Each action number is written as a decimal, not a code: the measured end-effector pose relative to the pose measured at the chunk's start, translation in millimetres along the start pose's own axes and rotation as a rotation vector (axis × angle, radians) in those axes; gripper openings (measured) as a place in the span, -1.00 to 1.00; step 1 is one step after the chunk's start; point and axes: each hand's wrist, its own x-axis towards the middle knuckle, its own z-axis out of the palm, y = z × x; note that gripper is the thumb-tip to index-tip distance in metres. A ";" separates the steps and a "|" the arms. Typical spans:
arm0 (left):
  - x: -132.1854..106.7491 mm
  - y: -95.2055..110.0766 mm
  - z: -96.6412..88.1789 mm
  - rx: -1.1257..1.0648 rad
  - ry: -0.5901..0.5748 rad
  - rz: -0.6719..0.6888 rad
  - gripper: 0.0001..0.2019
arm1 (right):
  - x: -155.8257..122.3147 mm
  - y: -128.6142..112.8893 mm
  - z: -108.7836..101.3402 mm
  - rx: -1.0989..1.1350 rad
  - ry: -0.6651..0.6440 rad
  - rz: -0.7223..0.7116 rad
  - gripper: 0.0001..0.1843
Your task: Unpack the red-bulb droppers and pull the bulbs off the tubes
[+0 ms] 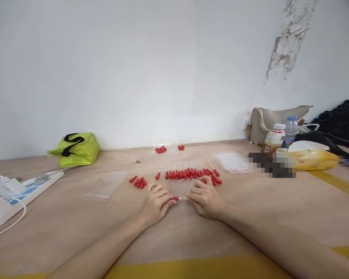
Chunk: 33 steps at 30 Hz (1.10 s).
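Observation:
My left hand [157, 202] pinches a red rubber dropper bulb [175, 198] between thumb and fingers. The bulb meets the end of a clear dropper tube [182, 198], which my right hand [204, 197] grips from the other side, so the two lie level in line. How far the tube sits inside the bulb is hidden by my fingers. Just beyond, a row of clear droppers with red bulbs [180, 174] lies side by side. Several bare clear tubes [177, 188] lie between my hands and that row. Left of the row is a small pile of loose red bulbs [140, 182].
Farther back, a clear bag [171, 149] holds more red bulbs. Flat plastic bags lie left [106, 188] and right [231, 161]. A power strip [26, 197] and green bag [78, 149] are left; bottles [275, 137] and a yellow tissue pack [315, 159] stand right.

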 end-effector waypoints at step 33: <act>-27.2 -125.2 -43.9 0.094 0.158 -0.741 -0.73 | -3.3 24.6 1.2 -0.130 0.049 0.260 -0.79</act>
